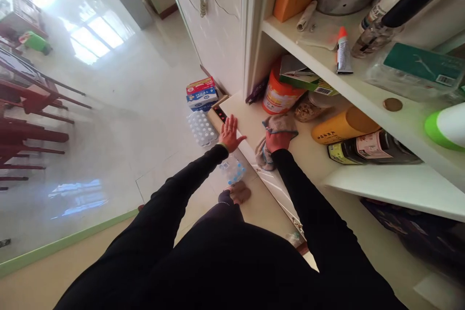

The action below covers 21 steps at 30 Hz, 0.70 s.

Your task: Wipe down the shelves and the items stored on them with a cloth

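A grey-brown cloth (280,124) with a blue edge is bunched in my right hand (279,142) and rests on the white lower shelf (250,115). Part of the cloth hangs toward the shelf's front edge. My left hand (230,134) has its fingers spread, palm down, near that same edge, holding nothing; whether it touches the shelf I cannot tell. Just past the right hand stand an orange tub (279,94) and a clear jar (307,109) with brownish contents. A yellow cylindrical container (341,126) and dark labelled bottles (374,147) lie to the right.
Above my right arm, the upper shelf (319,53) holds a glue tube (343,53), a green-labelled plastic box (417,68) and bottles. On the floor by my left hand are small boxes (201,93) and a white-dotted clear pack (202,128). Red chairs (32,97) stand far left.
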### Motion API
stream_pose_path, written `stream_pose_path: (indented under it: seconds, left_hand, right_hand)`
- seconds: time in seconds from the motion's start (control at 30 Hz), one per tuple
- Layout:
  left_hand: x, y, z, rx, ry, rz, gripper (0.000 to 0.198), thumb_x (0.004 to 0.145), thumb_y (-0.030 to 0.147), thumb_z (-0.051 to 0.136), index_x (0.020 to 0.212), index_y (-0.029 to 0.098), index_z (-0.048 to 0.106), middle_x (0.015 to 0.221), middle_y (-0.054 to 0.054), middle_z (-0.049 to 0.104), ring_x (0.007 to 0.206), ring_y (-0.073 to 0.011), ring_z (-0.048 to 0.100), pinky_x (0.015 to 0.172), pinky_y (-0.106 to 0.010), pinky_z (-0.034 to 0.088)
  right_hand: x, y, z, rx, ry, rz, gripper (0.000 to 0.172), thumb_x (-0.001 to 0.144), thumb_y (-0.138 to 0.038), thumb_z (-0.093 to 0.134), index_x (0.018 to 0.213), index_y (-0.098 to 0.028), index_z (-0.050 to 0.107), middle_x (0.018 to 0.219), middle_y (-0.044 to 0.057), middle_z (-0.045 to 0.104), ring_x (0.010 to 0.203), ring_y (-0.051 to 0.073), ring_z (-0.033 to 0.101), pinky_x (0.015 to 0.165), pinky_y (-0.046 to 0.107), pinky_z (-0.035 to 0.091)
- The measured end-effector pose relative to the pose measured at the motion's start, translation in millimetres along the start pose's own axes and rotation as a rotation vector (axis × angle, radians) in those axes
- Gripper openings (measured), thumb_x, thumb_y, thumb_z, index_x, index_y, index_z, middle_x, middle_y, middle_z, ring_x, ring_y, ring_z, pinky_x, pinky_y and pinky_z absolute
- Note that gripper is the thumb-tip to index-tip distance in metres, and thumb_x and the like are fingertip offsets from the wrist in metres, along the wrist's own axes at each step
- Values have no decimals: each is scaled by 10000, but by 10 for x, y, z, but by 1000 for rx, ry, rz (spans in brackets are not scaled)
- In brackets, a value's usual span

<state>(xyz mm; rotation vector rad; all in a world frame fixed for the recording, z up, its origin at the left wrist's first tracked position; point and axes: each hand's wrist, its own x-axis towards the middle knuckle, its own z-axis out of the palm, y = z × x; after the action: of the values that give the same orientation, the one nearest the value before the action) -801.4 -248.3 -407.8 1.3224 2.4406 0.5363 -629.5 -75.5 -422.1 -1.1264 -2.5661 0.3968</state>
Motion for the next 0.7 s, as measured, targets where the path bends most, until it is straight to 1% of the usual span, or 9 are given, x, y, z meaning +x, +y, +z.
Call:
stream_pose_path:
  seconds: [0.1, 0.2, 0.3, 0.37, 0.43, 0.5, 0.6, 0.7]
  left_hand:
    - [0, 39, -28, 21, 0, -14, 1017, 1009, 763, 472, 1750, 105, 242, 1842, -224, 114, 1740, -401, 59, 1398, -659, 44]
    - [4, 83, -87, 40, 0, -11, 1024, 996, 752, 521, 1734, 84, 281, 1834, -241, 137, 1737, -409, 76, 1400, -658, 52]
    - [19, 67, -187, 43, -20, 32, 1039, 983, 758, 550, 1708, 46, 329, 1819, -271, 160, 1729, -421, 122, 1399, -651, 130]
    - [36, 6, -274, 9, -62, 77, 1027, 986, 764, 547, 1683, 30, 372, 1807, -287, 185, 1719, -429, 164, 1393, -640, 195]
    - [55, -83, -372, -42, -103, 122, 984, 1000, 757, 535, 1658, 35, 420, 1802, -278, 219, 1712, -417, 202, 1396, -605, 228]
    - [76, -183, -473, -81, -129, 159, 922, 1022, 729, 521, 1643, 50, 455, 1797, -254, 260, 1707, -384, 237, 1406, -551, 243]
    - [119, -332, -617, -112, -161, 205, 804, 1058, 669, 495, 1639, 113, 487, 1781, -186, 352, 1686, -318, 326, 1398, -465, 304]
    - [213, -479, -730, -142, -193, 228, 701, 1085, 617, 475, 1644, 194, 502, 1695, -116, 528, 1599, -286, 497, 1343, -417, 418]
  right_hand:
    - [-166, -190, -23, 21, -23, -66, 587, 1057, -341, 382, 1402, 4, 708, 1462, 306, 676, 1452, 423, 553, 1272, 643, 347]
    - [-474, -356, -96, 37, -53, -150, 523, 1035, -350, 438, 1308, -63, 779, 1396, 250, 735, 1405, 389, 595, 1286, 585, 356]
    - [-746, -488, -138, 40, -66, -197, 472, 1003, -378, 512, 1259, -113, 806, 1380, 232, 750, 1401, 395, 599, 1291, 588, 346]
    - [-812, -560, -126, 37, -72, -208, 469, 969, -409, 578, 1254, -114, 805, 1390, 249, 740, 1414, 423, 586, 1289, 617, 332]
    - [-760, -640, -79, 33, -80, -212, 509, 922, -422, 650, 1283, -90, 787, 1418, 281, 715, 1443, 449, 558, 1283, 641, 328]
    - [-610, -748, -9, 32, -92, -220, 572, 878, -399, 699, 1336, -62, 752, 1447, 305, 689, 1470, 452, 533, 1276, 651, 334]
    - [-283, -988, 116, 42, -111, -244, 642, 836, -307, 720, 1429, -64, 694, 1504, 290, 657, 1497, 418, 517, 1288, 645, 329]
    - [73, -1292, 243, 58, -123, -252, 645, 838, -200, 686, 1474, -93, 669, 1550, 261, 635, 1522, 391, 499, 1310, 645, 296]
